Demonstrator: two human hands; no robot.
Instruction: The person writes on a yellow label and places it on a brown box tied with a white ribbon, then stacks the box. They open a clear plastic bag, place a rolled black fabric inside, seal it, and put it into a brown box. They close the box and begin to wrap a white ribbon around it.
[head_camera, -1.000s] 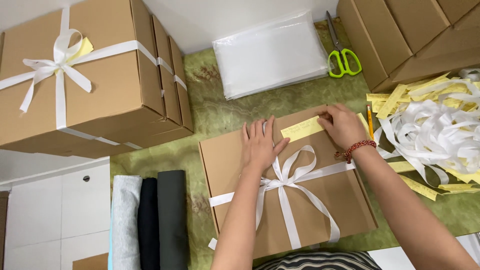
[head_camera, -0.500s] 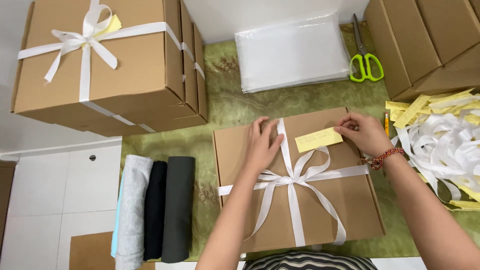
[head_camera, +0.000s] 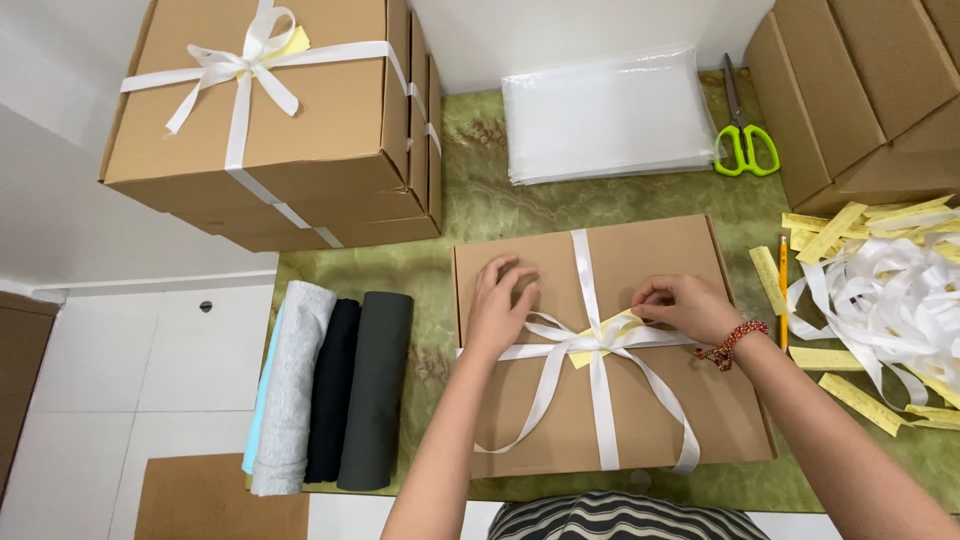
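Slid under the bow (head_camera: 590, 340), the yellow slip (head_camera: 605, 338) is pinched by the right hand (head_camera: 685, 305); left hand (head_camera: 500, 305) lies flat on the box (head_camera: 640, 400) mid-table. Thin paper, flimsy; best held by its edge.

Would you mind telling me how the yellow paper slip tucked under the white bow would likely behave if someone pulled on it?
The yellow slip looks thin and flat, so it would probably bend or tear easily. It lies under the white bow on the cardboard box, so the ribbon may hold it. The right hand pinches its end, which suggests it is light.
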